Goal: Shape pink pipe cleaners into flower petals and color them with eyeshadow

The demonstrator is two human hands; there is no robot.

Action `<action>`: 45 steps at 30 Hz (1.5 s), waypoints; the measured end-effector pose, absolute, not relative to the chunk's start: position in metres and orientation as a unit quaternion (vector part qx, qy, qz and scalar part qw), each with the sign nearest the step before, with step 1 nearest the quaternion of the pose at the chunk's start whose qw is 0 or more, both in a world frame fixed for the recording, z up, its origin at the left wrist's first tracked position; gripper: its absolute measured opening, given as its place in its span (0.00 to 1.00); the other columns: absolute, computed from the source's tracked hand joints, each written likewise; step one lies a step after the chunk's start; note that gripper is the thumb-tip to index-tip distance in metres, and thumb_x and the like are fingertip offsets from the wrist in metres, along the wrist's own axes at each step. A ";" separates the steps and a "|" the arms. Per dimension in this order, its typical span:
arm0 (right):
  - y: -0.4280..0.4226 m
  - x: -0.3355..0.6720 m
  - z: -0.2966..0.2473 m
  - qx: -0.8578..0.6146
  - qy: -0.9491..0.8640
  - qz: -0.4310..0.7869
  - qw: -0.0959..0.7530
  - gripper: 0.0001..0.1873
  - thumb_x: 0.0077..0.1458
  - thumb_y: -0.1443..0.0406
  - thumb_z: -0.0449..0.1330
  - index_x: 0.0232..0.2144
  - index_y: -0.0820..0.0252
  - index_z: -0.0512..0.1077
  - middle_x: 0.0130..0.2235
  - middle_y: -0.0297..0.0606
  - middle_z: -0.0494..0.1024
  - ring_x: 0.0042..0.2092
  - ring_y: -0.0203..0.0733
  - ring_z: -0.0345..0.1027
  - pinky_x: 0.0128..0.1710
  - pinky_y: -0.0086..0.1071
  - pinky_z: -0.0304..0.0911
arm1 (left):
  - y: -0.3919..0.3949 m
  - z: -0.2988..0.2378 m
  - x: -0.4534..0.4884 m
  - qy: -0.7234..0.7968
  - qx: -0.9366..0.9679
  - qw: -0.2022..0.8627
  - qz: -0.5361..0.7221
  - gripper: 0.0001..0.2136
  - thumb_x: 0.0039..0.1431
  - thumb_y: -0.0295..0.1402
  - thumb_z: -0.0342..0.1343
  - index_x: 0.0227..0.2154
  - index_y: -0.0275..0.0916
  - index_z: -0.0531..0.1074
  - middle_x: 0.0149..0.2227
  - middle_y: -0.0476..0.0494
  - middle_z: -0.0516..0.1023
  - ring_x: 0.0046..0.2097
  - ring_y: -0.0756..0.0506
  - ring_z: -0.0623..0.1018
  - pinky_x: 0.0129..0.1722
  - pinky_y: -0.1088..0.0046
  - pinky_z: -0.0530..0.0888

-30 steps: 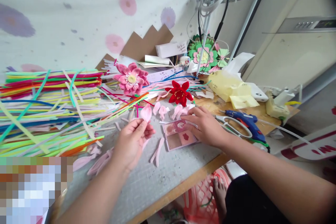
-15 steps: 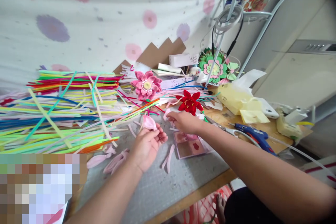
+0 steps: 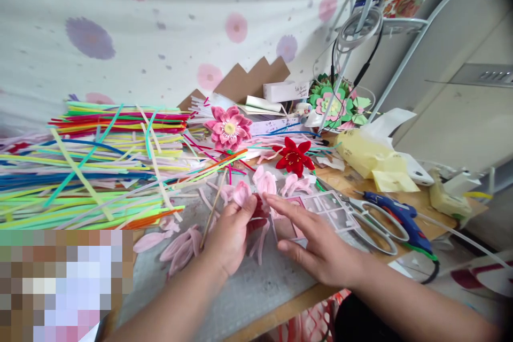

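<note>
My left hand (image 3: 232, 232) is closed around a pink petal (image 3: 241, 193), pinching it between thumb and fingers above the grey mat. My right hand (image 3: 316, 243) hovers just right of it, fingers stretched out, with the index finger pointing toward the petal. Under my right hand lies an open makeup palette (image 3: 320, 211) with pink and red pans. More loose pink petals (image 3: 272, 181) lie just behind my hands, and others (image 3: 180, 243) lie on the mat to the left. A red flower (image 3: 294, 156) and a pink flower (image 3: 229, 128) rest farther back.
A big heap of coloured pipe cleaners (image 3: 88, 165) covers the left of the table. Scissors (image 3: 374, 222) and a blue glue gun (image 3: 396, 219) lie at right, near yellow paper (image 3: 371, 157). A green paper flower (image 3: 334, 104) and a metal stand (image 3: 360, 26) are behind. The table edge (image 3: 280, 312) runs along the front.
My right hand has come back from the petals near the red flower toward my left hand. The left hand has turned and now pinches the petal higher. The palette lid now stands open.
</note>
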State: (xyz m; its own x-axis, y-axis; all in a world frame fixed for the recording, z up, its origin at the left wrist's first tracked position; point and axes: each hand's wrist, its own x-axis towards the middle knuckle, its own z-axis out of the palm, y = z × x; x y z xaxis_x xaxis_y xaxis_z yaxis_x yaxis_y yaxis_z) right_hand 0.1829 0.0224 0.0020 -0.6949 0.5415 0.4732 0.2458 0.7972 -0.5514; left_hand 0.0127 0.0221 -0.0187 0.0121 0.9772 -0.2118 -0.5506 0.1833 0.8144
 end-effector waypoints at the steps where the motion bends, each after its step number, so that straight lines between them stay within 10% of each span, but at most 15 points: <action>1: 0.022 0.182 0.001 -0.214 -0.894 0.232 0.318 0.35 0.57 0.67 0.54 0.62 0.56 0.45 0.62 0.47 0.57 0.62 0.43 0.51 0.59 0.42 0.54 | 0.021 -0.019 0.013 0.391 0.280 0.664 0.573 0.12 0.47 0.39 0.63 0.31 0.35 0.75 0.28 0.46 0.76 0.30 0.50 0.74 0.33 0.73 0.71; 11: 0.031 0.201 -0.005 -0.215 -0.809 0.437 0.330 0.28 0.60 0.62 0.51 0.61 0.50 0.49 0.58 0.45 0.62 0.52 0.44 0.64 0.44 0.38 0.68 | 0.019 -0.020 0.016 0.432 0.320 0.635 0.554 0.10 0.46 0.35 0.64 0.31 0.36 0.76 0.29 0.45 0.77 0.32 0.47 0.75 0.32 0.72 0.72; 15: 0.056 0.219 -0.015 -0.305 -0.835 0.264 0.373 0.17 0.60 0.63 0.51 0.51 0.55 0.67 0.43 0.44 0.73 0.42 0.42 0.68 0.42 0.38 0.65 | 0.021 -0.022 0.016 0.466 0.313 0.611 0.558 0.09 0.46 0.36 0.64 0.26 0.36 0.73 0.24 0.47 0.74 0.29 0.48 0.74 0.28 0.74 0.71; 20: 0.074 0.235 -0.020 -0.360 -0.910 0.077 0.192 0.15 0.59 0.61 0.52 0.44 0.56 0.74 0.39 0.44 0.69 0.41 0.44 0.62 0.43 0.41 0.60 | 0.026 -0.024 0.012 0.464 0.292 0.590 0.592 0.10 0.46 0.35 0.64 0.22 0.35 0.71 0.22 0.50 0.71 0.27 0.52 0.71 0.27 0.77 0.71; 45: 0.061 0.232 -0.002 -0.342 -0.938 0.040 0.047 0.17 0.60 0.56 0.49 0.42 0.54 0.74 0.40 0.44 0.67 0.41 0.46 0.56 0.43 0.41 0.57 | 0.025 -0.028 0.011 0.521 0.415 0.548 0.506 0.12 0.50 0.38 0.60 0.21 0.34 0.70 0.21 0.50 0.72 0.25 0.51 0.72 0.31 0.74 0.72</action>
